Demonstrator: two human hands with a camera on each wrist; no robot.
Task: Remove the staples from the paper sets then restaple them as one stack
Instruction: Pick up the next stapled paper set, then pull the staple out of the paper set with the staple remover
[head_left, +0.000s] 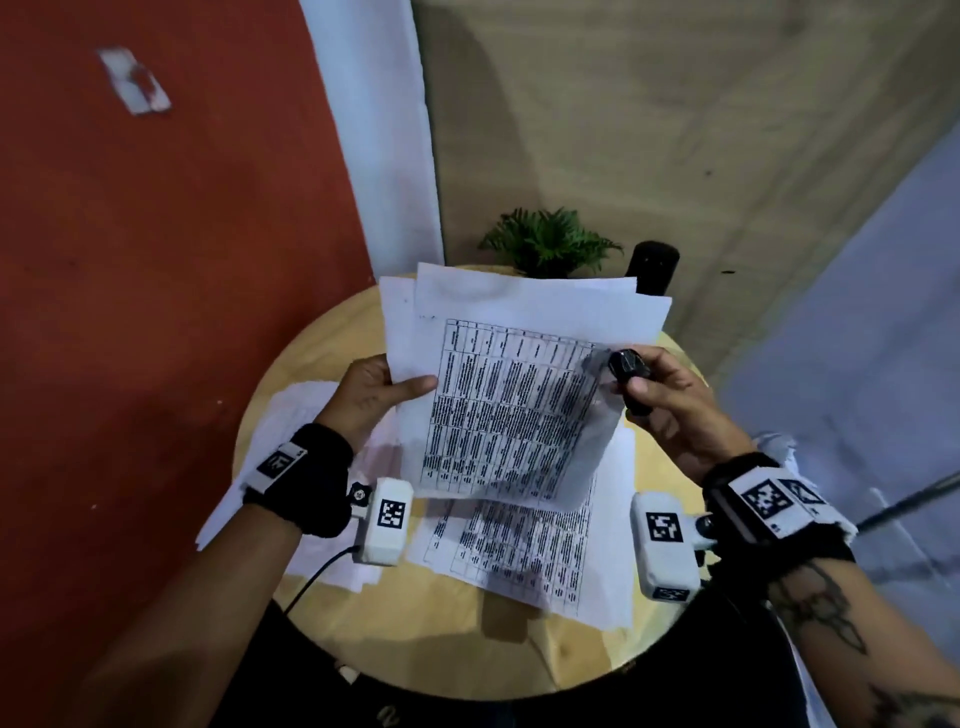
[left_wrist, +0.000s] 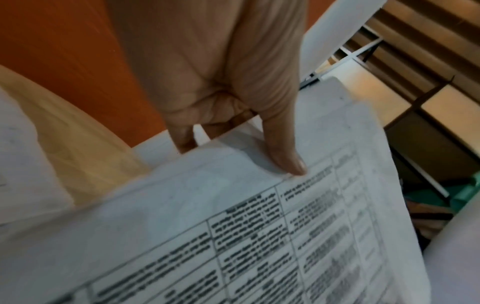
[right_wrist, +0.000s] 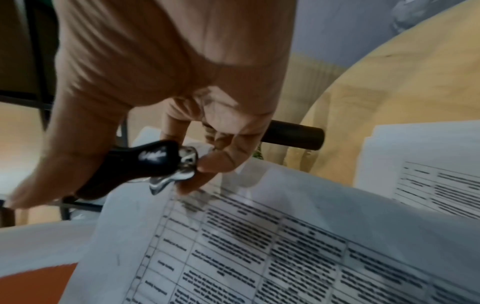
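Left hand (head_left: 371, 392): your grip pinches the paper set (head_left: 511, 410) at its left edge, above the table (head_left: 670, 561).
Right hand (head_left: 667, 395): you hold the staple remover (head_left: 631, 376) at the set's right corner.
Risk: pull sideways and you probably tear the sheet.

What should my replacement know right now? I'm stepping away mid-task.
Left hand holds the raised paper set by its left edge, thumb on top.
Right hand grips the black staple remover at the set's upper right corner; whether a staple is there cannot be seen.
More printed sheets lie loose on the round table; a black cylinder stands at its far edge.
Left: finish removing staples, gather everything, restaple as one stack.
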